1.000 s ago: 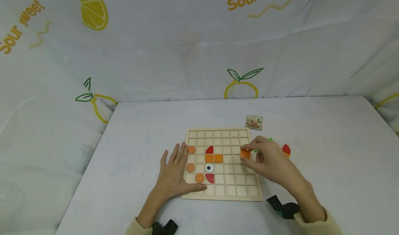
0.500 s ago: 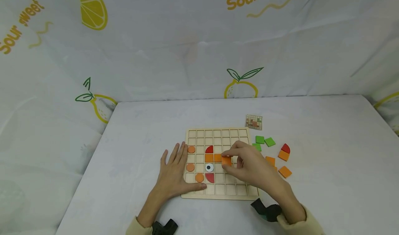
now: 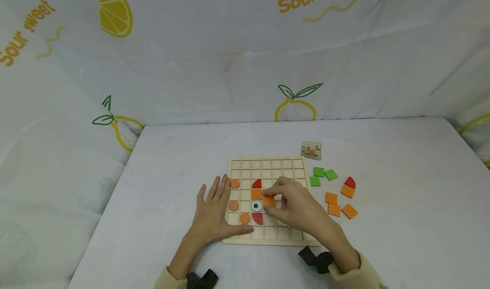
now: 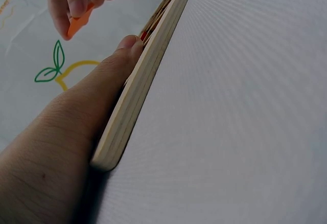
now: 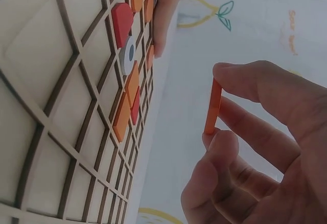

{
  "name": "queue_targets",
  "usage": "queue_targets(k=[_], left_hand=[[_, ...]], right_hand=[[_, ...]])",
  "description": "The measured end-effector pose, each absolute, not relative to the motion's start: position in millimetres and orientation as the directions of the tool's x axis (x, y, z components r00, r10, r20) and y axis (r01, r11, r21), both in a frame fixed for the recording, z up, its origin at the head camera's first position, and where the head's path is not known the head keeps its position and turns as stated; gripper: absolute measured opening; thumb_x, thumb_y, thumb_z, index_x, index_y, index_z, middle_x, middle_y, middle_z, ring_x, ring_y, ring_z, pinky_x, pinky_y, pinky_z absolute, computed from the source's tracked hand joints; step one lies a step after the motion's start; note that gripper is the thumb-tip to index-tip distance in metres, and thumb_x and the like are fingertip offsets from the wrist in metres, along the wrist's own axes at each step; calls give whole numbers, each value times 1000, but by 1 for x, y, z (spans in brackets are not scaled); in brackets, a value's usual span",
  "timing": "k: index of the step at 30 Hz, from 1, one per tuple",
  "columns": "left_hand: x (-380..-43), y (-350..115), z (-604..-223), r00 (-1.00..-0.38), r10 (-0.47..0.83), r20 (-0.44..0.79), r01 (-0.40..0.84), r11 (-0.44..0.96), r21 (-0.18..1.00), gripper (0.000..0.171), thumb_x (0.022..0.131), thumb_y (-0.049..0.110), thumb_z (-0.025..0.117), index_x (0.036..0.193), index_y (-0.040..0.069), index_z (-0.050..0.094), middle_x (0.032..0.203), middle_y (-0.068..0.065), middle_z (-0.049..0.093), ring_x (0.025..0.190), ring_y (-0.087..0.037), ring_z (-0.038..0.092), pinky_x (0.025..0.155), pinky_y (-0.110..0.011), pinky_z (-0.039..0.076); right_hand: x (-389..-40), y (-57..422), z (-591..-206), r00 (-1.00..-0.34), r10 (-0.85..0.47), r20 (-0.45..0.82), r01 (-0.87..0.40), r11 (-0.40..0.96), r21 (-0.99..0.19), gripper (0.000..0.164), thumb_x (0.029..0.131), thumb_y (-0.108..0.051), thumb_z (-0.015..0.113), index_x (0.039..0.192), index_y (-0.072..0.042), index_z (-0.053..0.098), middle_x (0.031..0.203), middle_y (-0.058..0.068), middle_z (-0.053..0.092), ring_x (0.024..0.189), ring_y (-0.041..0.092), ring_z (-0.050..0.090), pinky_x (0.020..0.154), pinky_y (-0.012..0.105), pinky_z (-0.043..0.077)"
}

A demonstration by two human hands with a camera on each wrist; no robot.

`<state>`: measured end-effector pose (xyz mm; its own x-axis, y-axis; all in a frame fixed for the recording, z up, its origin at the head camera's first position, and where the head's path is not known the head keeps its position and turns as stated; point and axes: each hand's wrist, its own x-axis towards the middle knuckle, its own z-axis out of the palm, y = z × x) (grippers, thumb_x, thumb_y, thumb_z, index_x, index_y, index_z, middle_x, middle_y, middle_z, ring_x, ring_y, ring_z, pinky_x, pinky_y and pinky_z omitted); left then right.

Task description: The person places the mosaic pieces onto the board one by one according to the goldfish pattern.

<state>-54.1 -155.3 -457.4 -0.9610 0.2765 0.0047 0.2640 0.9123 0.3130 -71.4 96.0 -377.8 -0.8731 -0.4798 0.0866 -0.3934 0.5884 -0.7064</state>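
My right hand [image 3: 292,204] pinches an orange square tile [image 5: 213,107] between thumb and fingertips, raised over the wooden grid board [image 3: 283,233]. In the head view the tile overlaps the cells right of the eye piece [image 3: 257,206], a white disc with a black dot. Flat on the board's left edge lies my left hand [image 3: 214,214], fingers straight, thumb along the near side. Set in the cells are orange discs [image 3: 245,218], two red quarter-round pieces [image 3: 257,218] and orange squares [image 5: 121,116], one of them hidden behind the held tile in the head view.
Right of the board lie several loose orange squares [image 3: 349,211], green squares [image 3: 319,172] and a red quarter-round tile [image 3: 350,182]. A small pattern card [image 3: 311,150] lies behind the board's far right corner. A lemon-printed cloth [image 3: 214,84] hangs at the back.
My right hand has carried the orange square tile leftward across the board, from its right edge to beside the eye piece. The left hand has stayed in place.
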Motion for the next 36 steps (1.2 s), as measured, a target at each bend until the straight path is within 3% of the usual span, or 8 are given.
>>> queue_targets(k=[36], left_hand=[[-55,-156,-458,-962,274,5,261,908,327,138,65,87,67,164,5,16,174,-6,11,163,-28,10,125,-64,5]], right_hand=[[-77,85,-406,-898,-440,7,-340,683,-646,24,78,-8,85,102,-6,81,82,-2,62,66,9,44,53,19,38]])
